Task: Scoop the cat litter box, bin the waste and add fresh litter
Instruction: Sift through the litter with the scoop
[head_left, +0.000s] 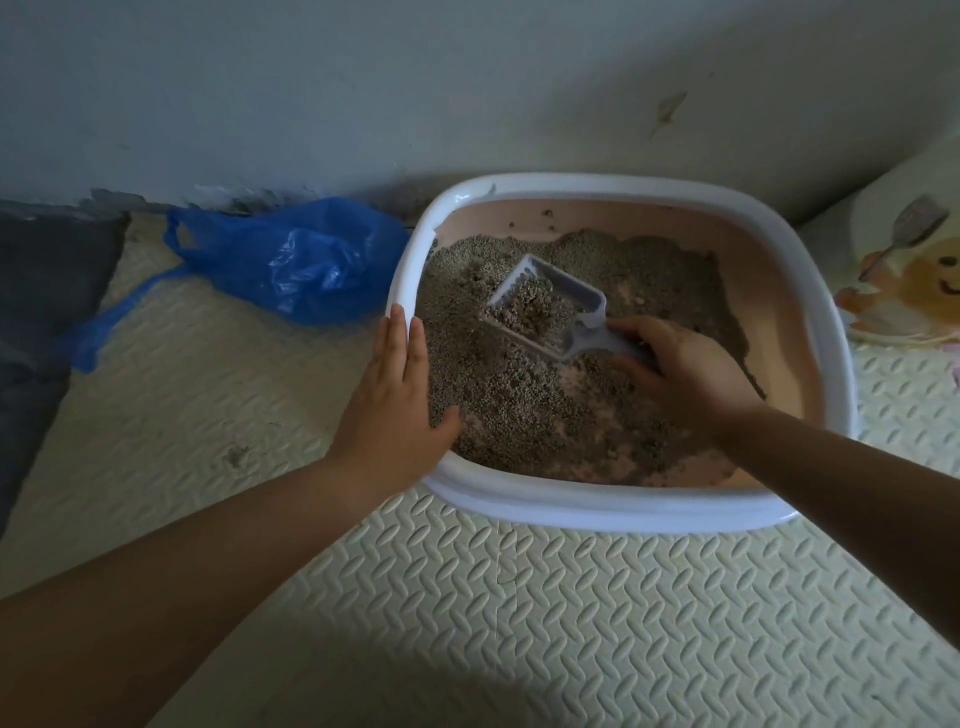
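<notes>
A litter box (613, 512) with a white rim and pink inside stands on the floor mat against the wall. Grey litter (524, 410) covers most of its bottom, with bare pink patches showing. My right hand (685, 369) grips the handle of a white slotted scoop (550, 301), which lies in the litter and carries a clump of litter. My left hand (397, 389) rests flat on the box's left rim, fingers straight, thumb inside the box. A crumpled blue plastic bag (296, 260) lies on the mat just left of the box.
The pale textured foam mat (519, 623) covers the floor in front. A grey wall (363, 93) runs behind the box. A dark cushion or cloth (41, 291) sits at the far left. A pillow with a cartoon print (914, 270) lies at the right.
</notes>
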